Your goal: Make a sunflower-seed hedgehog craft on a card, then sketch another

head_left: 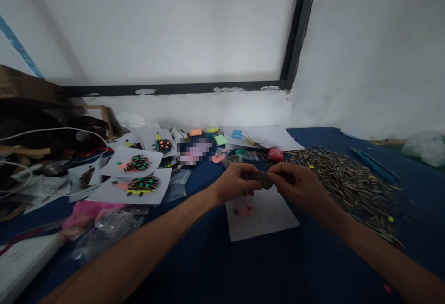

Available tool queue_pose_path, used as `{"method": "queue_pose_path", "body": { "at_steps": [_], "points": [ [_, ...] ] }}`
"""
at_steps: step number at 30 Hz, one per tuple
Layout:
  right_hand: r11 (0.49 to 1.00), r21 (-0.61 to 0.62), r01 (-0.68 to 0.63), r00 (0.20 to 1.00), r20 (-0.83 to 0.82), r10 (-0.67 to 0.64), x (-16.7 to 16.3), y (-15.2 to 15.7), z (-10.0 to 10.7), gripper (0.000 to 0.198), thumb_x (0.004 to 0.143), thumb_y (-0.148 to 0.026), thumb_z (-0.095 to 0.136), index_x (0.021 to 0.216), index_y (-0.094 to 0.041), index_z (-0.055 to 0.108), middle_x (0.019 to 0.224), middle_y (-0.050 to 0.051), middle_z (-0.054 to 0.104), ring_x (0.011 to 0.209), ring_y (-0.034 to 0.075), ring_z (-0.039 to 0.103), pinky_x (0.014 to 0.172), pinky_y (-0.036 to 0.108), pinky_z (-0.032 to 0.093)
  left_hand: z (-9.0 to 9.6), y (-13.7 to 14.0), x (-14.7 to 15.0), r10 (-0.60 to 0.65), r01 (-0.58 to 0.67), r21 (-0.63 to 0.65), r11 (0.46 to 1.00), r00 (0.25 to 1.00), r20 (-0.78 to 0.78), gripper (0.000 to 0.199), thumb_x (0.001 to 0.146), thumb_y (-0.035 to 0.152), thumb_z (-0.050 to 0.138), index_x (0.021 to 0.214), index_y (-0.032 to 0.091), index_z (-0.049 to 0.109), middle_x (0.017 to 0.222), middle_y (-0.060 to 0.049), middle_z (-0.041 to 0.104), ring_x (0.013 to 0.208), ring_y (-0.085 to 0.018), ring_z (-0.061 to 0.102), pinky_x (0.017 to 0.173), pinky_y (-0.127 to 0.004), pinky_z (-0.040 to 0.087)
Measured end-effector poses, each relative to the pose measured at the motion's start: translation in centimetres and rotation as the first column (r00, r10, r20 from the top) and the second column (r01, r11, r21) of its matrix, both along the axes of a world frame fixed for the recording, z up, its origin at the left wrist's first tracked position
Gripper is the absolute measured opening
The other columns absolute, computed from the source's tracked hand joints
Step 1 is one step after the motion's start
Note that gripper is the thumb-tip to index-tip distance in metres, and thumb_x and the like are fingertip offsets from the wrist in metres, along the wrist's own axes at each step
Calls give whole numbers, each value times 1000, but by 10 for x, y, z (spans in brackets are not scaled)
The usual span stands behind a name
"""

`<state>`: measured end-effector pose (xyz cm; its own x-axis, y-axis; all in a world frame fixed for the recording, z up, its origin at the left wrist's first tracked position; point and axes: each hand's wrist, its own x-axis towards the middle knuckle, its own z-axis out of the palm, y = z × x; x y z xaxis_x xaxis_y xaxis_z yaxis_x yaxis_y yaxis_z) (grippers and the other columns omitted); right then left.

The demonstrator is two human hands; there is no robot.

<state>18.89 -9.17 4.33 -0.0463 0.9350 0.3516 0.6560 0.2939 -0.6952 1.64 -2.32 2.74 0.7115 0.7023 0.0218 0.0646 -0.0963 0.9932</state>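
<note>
Bare blue tabletop [243,267] in front of my white sheet [260,218] was open, I saw seed heap [351,183] crowding the right, finished paper crafts [139,179] and plastic bags [104,230] blocking left, clay pieces [208,132] cluttering behind.

Bench: dark blue cloth-covered bench [222,267]
Right side: heap of striped sunflower seeds [347,179]; two blue pencils [373,165] beyond it
Left side: white paper sheets with seed-and-clay figures [134,162]; pink clay in a clear plastic bag [86,213]
Back edge: small coloured clay blocks [208,132]; white wall [375,53]
</note>
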Motion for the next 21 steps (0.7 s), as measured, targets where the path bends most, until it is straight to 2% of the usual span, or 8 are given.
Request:
{"method": "queue_pose_path", "body": {
  "at_steps": [6, 9, 12, 14, 16, 18, 21],
  "points": [
    [999, -36, -2, 996, -89, -1, 0, 1, -3, 19, 79, -35, 62, 87, -19, 68, 62, 0, 64, 53, 13, 56, 47, 24, 42, -1, 0, 0, -32, 32, 16, 999, 999, 15, 18, 70, 25, 70, 78, 11, 61, 69, -1, 62, 52, -7, 54, 46, -18, 38],
    [999, -33, -18, 994, -112, 14, 1, 2, -5, 16, 80, -33, 59, 78, -19, 68, 63, 1, 65, 53, 13, 56, 48, 24, 42, -1, -1, 1, -38, 38, -8, 999, 999, 5, 19, 69, 22, 71, 82, 11, 62, 71, -2, 64, 52, -6, 52, 48, -19, 39],
    [1000, 6, 0, 998, -68, 1, 2, 2, -4, 19, 82, -31, 56, 73, -19, 67, 63, 1, 65, 55, 13, 56, 49, 24, 41, -1, -2, 1, -14, 14, -27, 1000, 1000, -7, 26, 69, 18, 71, 91, 11, 62, 70, -1, 64, 51, -6, 52, 49, -19, 40],
    [999, 20, 38, 998, -47, -38, 2, 2, -4, 20, 84, -33, 55, 83, -18, 69, 65, 2, 66, 55, 13, 56, 49, 25, 42, -1, -1, 1, -12, 12, -15, 1000, 1000, -3, 22, 70, 18, 70, 89, 10, 63, 69, -1, 63, 51, -6, 52, 48, -18, 39],
    [997, 46, 64, 997, -38, -62, 1, 1, -4, 26, 86, -35, 55, 100, -19, 69, 77, 4, 69, 60, 14, 58, 52, 26, 44, -1, -1, 1, -29, 29, -1, 1000, 1000, 7, 16, 71, 19, 69, 83, 10, 64, 68, -1, 63, 50, -6, 51, 48, -18, 39],
    [995, 95, 29, 1000, -11, -28, 1, 0, -4, 25, 86, -33, 56, 104, -21, 69, 90, 5, 70, 71, 16, 62, 59, 26, 47, -1, -1, 1, -61, 61, 9, 998, 998, 19, 15, 72, 20, 69, 83, 10, 66, 71, -2, 65, 51, -6, 51, 49, -19, 40],
    [989, 129, -73, 997, 30, 70, 0, 1, -5, 17, 86, -29, 56, 93, -23, 71, 92, 5, 68, 80, 17, 62, 64, 27, 48, 0, -3, 1, -120, 120, 10, 993, 992, 41, 17, 74, 22, 68, 88, 12, 68, 78, -4, 67, 55, -6, 53, 52, -19, 42]
  ]
}}
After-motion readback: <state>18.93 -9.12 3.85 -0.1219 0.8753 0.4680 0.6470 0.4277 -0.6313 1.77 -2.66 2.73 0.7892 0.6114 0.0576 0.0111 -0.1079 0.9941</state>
